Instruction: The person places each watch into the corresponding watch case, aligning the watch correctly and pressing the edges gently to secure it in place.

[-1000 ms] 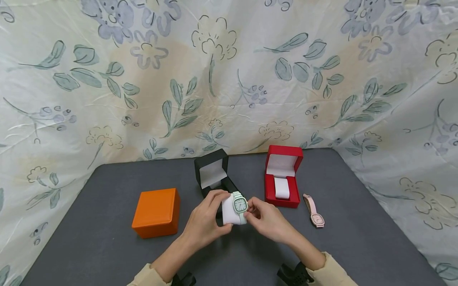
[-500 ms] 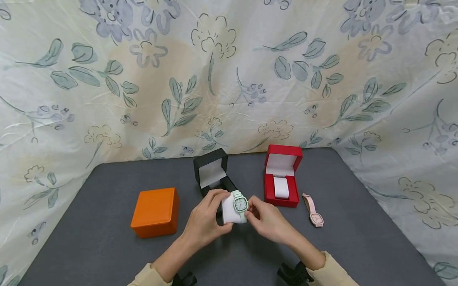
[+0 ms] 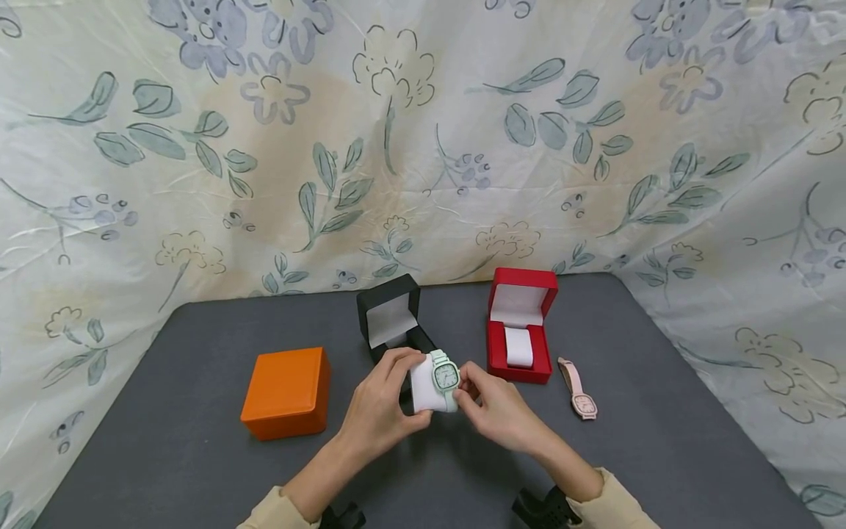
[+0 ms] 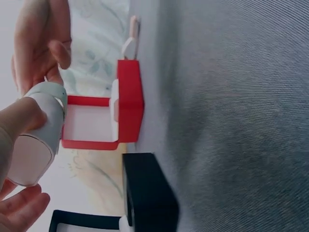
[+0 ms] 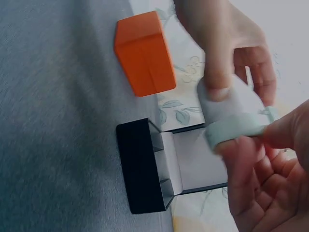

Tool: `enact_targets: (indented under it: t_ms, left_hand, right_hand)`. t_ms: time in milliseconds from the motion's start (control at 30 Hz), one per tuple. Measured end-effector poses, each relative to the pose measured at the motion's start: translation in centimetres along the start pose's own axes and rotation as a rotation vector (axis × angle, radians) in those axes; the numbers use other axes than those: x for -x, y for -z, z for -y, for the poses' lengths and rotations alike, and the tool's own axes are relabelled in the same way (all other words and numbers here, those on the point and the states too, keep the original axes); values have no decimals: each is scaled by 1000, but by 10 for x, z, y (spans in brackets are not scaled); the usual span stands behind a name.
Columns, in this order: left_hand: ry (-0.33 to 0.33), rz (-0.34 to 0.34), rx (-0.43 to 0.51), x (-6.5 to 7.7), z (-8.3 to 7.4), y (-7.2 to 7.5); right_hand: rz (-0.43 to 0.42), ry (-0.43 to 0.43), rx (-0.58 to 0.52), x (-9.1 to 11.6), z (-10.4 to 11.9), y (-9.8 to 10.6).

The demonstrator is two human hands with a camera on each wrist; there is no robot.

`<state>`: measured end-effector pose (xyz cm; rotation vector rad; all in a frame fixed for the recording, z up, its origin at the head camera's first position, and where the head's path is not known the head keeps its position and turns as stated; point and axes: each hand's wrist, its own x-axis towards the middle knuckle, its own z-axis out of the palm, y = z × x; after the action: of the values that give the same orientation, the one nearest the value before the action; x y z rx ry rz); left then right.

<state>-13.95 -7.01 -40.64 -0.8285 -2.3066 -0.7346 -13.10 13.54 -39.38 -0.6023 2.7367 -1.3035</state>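
Observation:
A mint-green wristwatch sits around the right end of a white watch cushion, held above the table. My left hand grips the cushion between thumb and fingers at its left part. At the other end my right hand pinches the watch's strap between thumb and forefinger, as the right wrist view shows. Just behind the hands stands an open black watch box, its lid tipped back and its lower part partly hidden by my left hand. In the right wrist view the black box has no cushion in it.
An open red watch box with a white cushion inside stands right of the black one. Beside it lies a pink wristwatch. On the left is a closed orange box. All rest on a grey table before a floral cloth.
The mint-green watch has shifted slightly to the right with the cushion end and my right hand's fingertips. Both hands keep their hold; the boxes and pink watch stay put.

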Motion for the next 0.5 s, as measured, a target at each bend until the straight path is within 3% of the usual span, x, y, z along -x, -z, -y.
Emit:
enact_targets:
  t_ms: [233,500]
  left_hand:
    - [-4,-13,10,-3,0,5]
    - [-1,-27,0,-3,0,5]
  right_hand:
    - [-38,106,12,0,-4,-1]
    - [-71,120,44,1,-5,-4]
